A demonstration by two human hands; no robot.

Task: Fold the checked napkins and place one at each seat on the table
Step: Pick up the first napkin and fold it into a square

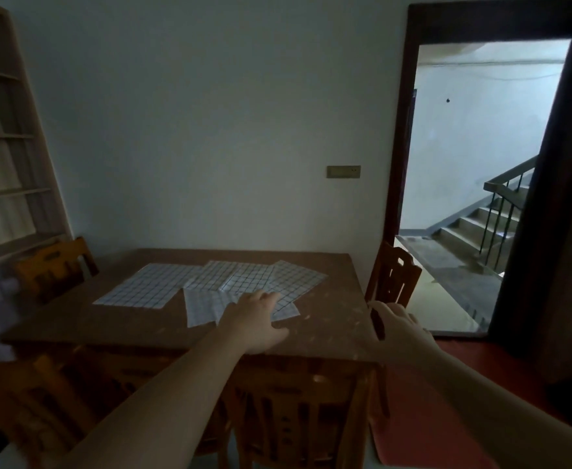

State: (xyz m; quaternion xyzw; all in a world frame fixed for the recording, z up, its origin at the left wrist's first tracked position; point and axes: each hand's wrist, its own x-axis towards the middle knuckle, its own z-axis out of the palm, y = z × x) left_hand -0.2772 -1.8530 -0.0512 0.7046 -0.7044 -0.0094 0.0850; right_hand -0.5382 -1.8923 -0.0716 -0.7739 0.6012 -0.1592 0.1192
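Observation:
Several white napkins with a dark check lie unfolded and overlapping on the brown wooden table (325, 330). The largest spread napkin (145, 287) lies at the left. A pile of overlapping napkins (260, 279) lies in the middle and right. My left hand (255, 319) reaches over the near napkin (203, 306), fingers apart, fingertips on or just above the cloth. My right hand (401, 324) hovers at the table's right corner, fingers loosely curled, nothing in it.
Wooden chairs stand around the table: one at the left (54, 265), one at the right (392, 279), one at the near side (298, 418). A shelf unit (3, 137) fills the left wall. An open doorway (474, 184) at the right shows stairs.

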